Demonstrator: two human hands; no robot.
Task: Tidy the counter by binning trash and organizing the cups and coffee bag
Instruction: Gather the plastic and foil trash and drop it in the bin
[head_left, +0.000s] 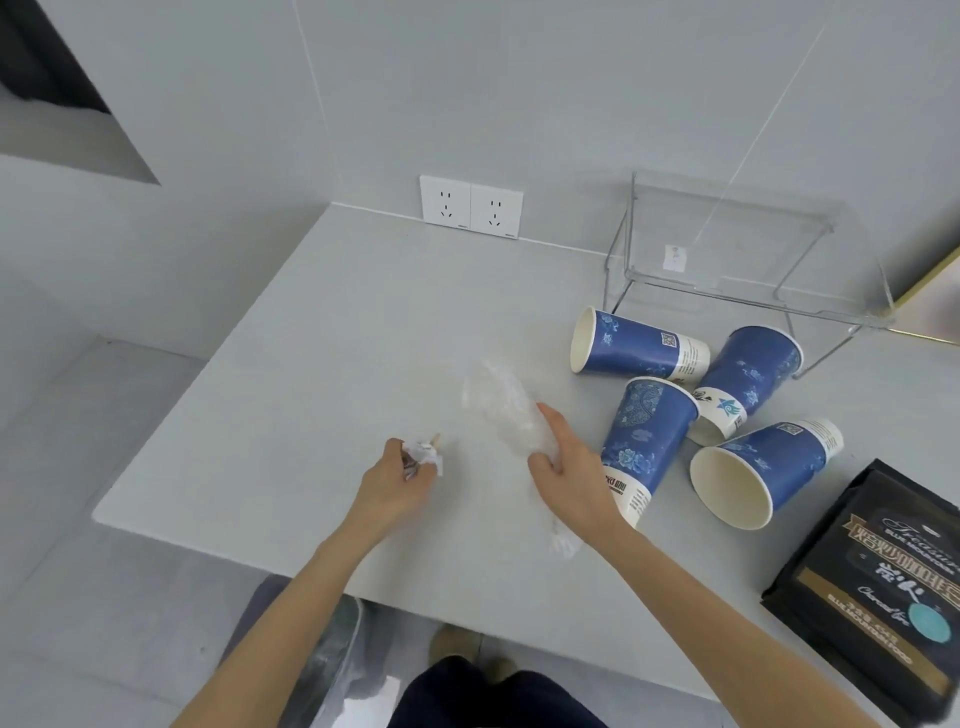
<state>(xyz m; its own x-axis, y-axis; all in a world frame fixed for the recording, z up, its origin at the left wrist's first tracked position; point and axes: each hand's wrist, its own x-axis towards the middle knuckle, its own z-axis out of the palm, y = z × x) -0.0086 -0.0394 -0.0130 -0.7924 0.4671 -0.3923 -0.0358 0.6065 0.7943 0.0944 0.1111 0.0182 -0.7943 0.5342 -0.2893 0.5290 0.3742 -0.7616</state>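
Note:
My left hand (397, 483) is closed around a crumpled white paper scrap (427, 453) over the counter's middle. My right hand (569, 467) grips a clear plastic wrapper (498, 400) that stretches away from the fingers and trails below the wrist. Several blue paper cups lie tipped over to the right: one (639, 345) at the back, one (748, 379) behind, one (647, 441) touching my right hand, one (758, 473) with its mouth toward me. A black coffee bag (872, 587) lies flat at the counter's right front.
A clear acrylic stand (727, 270) sits at the back right against the wall. Two wall sockets (470, 207) are above the grey counter (311, 338). A bin with a plastic liner (337, 654) stands on the floor below the counter's front edge.

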